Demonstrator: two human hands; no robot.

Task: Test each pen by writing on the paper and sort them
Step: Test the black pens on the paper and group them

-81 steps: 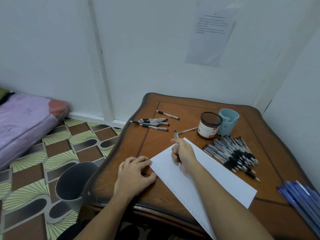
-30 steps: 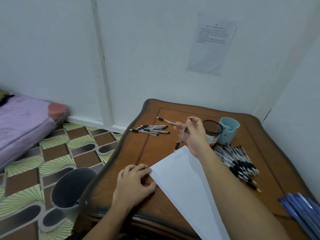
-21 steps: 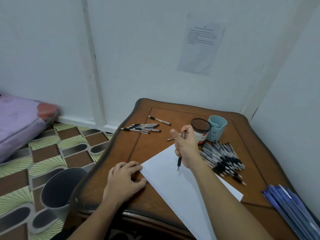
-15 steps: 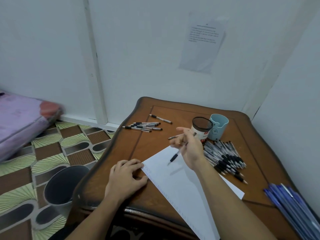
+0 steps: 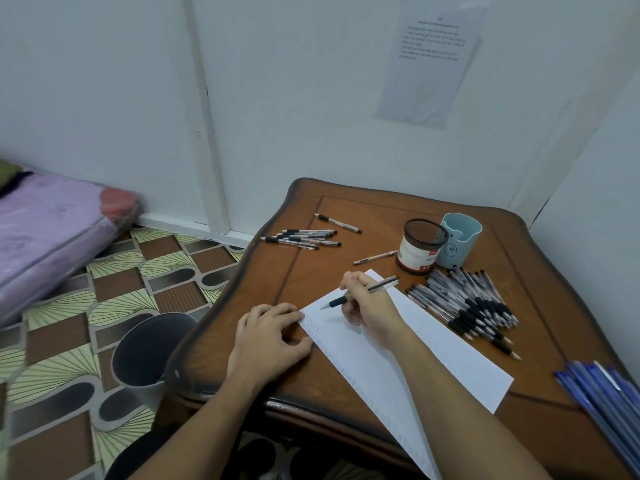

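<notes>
- Head view: the right hand [image 5: 369, 308] is closed around a black-grip pen [image 5: 362, 292], pinched between thumb and fingers. The pen lies low and slanted, tip toward the left, over the upper left end of the paper [image 5: 422, 348].
- A moment ago this hand was raised above the sheet, with the pen swinging in the air. It has now come down near the faint rows of marks along the sheet's left edge.
- The pen's shadow falls a little apart from the tip, so I judge the tip is just short of touching.
- The left hand [image 5: 268, 336] stays where it was, fingers loosely bent, pressing down the near left corner of the paper on the wooden table [image 5: 346, 209].
- The big pile of pens [image 5: 464, 306] lies just right of the sheet, in front of the mesh pen holder [image 5: 420, 245] and the pale blue cup [image 5: 459, 239].
- A small row of pens [image 5: 301, 237] lies at the far left edge and looks no bigger than before. A lone pen [image 5: 375, 257] lies beside the holder.
- The test stroke is about to start and sorting this pen comes after. Most of the pile looks unsorted.
</notes>
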